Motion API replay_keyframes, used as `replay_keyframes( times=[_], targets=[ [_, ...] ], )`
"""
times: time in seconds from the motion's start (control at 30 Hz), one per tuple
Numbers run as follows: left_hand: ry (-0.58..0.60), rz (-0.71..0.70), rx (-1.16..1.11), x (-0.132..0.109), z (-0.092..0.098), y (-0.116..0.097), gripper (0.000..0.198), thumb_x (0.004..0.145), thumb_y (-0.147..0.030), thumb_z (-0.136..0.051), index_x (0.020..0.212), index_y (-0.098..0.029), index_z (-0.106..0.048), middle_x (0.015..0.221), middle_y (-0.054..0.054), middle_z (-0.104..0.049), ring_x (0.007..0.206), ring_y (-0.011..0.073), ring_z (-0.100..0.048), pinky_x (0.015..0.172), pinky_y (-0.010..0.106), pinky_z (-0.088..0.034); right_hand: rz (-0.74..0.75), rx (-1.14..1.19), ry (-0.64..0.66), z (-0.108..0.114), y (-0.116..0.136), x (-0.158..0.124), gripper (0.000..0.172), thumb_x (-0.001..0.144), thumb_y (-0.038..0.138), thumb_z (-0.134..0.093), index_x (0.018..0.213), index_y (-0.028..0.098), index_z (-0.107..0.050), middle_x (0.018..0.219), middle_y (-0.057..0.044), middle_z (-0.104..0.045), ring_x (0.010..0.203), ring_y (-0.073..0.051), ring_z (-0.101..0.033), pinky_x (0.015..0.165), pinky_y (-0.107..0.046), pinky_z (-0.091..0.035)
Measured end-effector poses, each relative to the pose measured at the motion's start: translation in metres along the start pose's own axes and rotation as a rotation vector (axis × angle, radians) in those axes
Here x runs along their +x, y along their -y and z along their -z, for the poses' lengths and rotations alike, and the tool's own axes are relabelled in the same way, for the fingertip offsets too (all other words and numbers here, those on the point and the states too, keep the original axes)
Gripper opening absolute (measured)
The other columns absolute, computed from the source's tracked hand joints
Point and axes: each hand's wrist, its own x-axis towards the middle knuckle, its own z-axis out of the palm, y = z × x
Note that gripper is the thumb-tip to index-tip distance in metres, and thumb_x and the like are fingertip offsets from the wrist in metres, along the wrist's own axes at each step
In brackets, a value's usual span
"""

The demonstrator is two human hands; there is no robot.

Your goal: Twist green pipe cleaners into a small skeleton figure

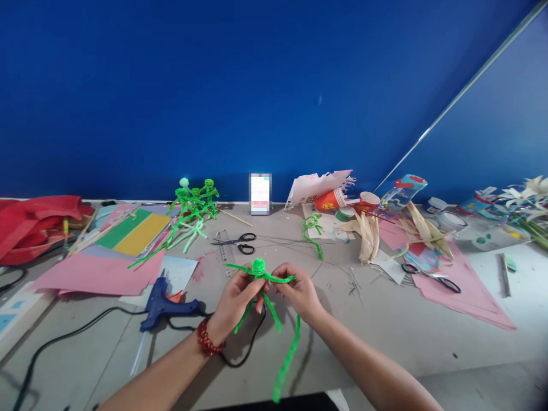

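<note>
Head view: a single look forward and down across a work table (385, 337) toward a blue wall (274, 85).
Left hand: the left hand (233, 302), with a red bead bracelet (209, 338) at the wrist, is closed narrow, pinching the figure near its middle.
Right hand: the right hand (297, 292) is also narrow, its fingertips (274, 274) pinching the figure's other side.
Figure: a green pipe-cleaner figure (258, 268) sits between both hands, lifted above the table, with a round coiled head, arms out sideways and strands hanging down.
Why held so: the pinch near the middle seems to leave the limbs free and clear of the table.
Nearby: a blue glue gun (165, 305) lies left of the hands, its black cord (248, 354) curving below them. Scissors (233, 242) lie across a ruler (226, 251) just beyond the figure.
Farther: a cluster of green pipe-cleaner figures (194, 200) stands at the back, beside pink paper (98, 274) and near dried corn husks (368, 240).
Hidden: fingers cover the figure's middle, so its joins cannot be made out. An upright object (260, 194) by the wall is blurred, and a red bag (34, 228) is cut off by the left edge.
</note>
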Motion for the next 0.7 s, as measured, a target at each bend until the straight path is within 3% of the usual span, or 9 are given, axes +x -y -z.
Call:
replay_keyframes(
  times=[0.23,0.5,0.7],
  targets=[
    [-0.018,0.023,-0.01,0.0,0.002,0.003,0.032,0.073,-0.041,-0.075,0.081,-0.017,-0.055,0.062,-0.003,-0.064,0.035,0.0054,-0.05,0.035,0.017,-0.038,-0.01,0.071,0.037,0.003,0.002,0.002,0.013,0.073,0.03,-0.067,0.072,0.018,-0.062,0.061,0.003,-0.055,0.056,-0.01,-0.045,0.053,-0.022,-0.035],
    [-0.044,-0.023,0.039,-0.002,-0.004,-0.002,0.033,0.074,-0.043,-0.073,0.077,-0.018,-0.052,0.061,-0.005,-0.058,0.039,0.0048,-0.046,0.033,0.015,-0.036,-0.11,0.252,0.099,-0.003,0.005,-0.002,0.039,0.066,0.048,-0.08,0.08,0.019,-0.058,0.068,0.001,-0.062,0.059,-0.011,-0.052,0.057,-0.023,-0.04],
    [-0.024,-0.142,0.07,-0.003,0.001,0.005,0.024,0.08,-0.038,-0.07,0.079,-0.018,-0.055,0.063,-0.004,-0.056,0.051,0.0084,-0.05,0.047,0.019,-0.043,-0.132,0.215,0.056,-0.008,-0.005,-0.001,0.046,0.069,0.059,-0.074,0.067,0.017,-0.054,0.05,0.005,-0.051,0.044,-0.007,-0.039,0.044,-0.02,-0.029]
  ],
)
